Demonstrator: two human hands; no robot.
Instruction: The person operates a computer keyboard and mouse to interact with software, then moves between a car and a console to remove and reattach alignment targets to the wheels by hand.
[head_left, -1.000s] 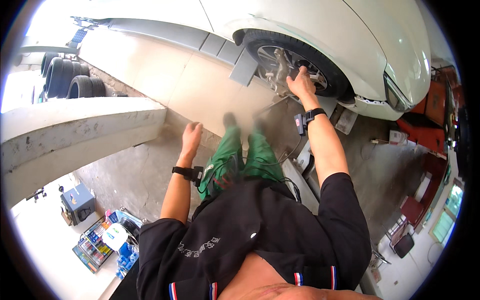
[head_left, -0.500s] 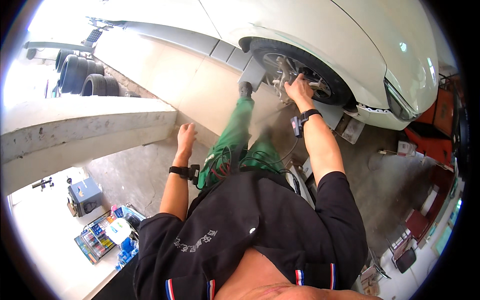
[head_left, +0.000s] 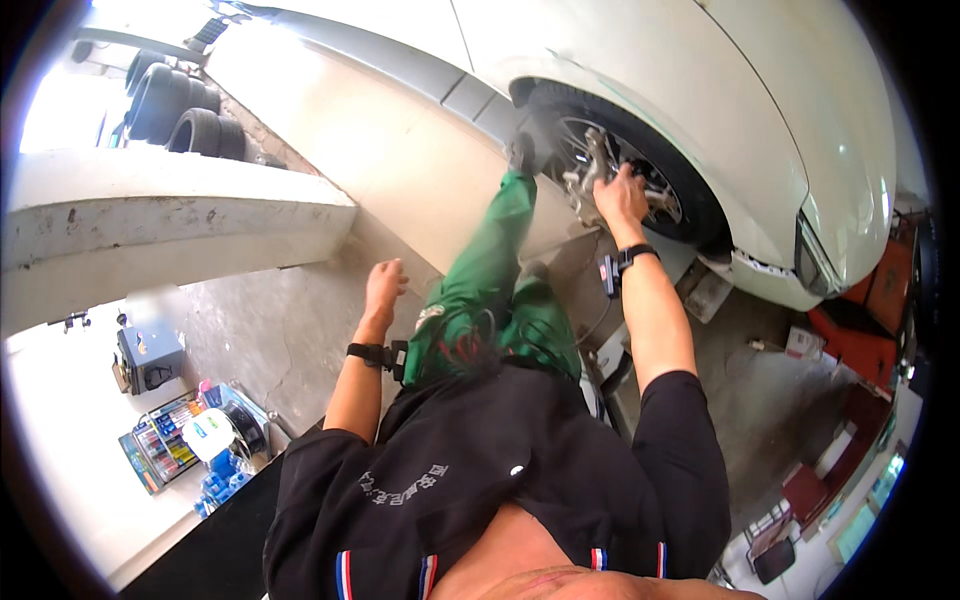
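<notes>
My right hand point(head_left: 622, 203) is closed on a metal wheel clamp point(head_left: 597, 152) with several arms, which sits against the front wheel of a white car point(head_left: 690, 95). Its fingertips are partly hidden at the clamp's dark middle. The black tyre point(head_left: 703, 208) surrounds the spoked rim behind the clamp. Away to the left, my left hand point(head_left: 384, 286) hangs in the air with nothing in it, its fingers loosely bent and apart. Each wrist bears a strap with a small dark device.
A white ledge point(head_left: 180, 215) stands at the left, with stacked tyres point(head_left: 165, 105) beyond it. At the lower left are a grey case point(head_left: 153, 355) and a rack of small coloured packages point(head_left: 165, 438). Red cabinets point(head_left: 850, 335) stand at the right. Cables hang near my green trousers.
The view has shifted, so the wheel lies slightly farther right. My right hand stays on the wheel clamp. The fingers of my left hand have swung from pointing ahead toward the right.
</notes>
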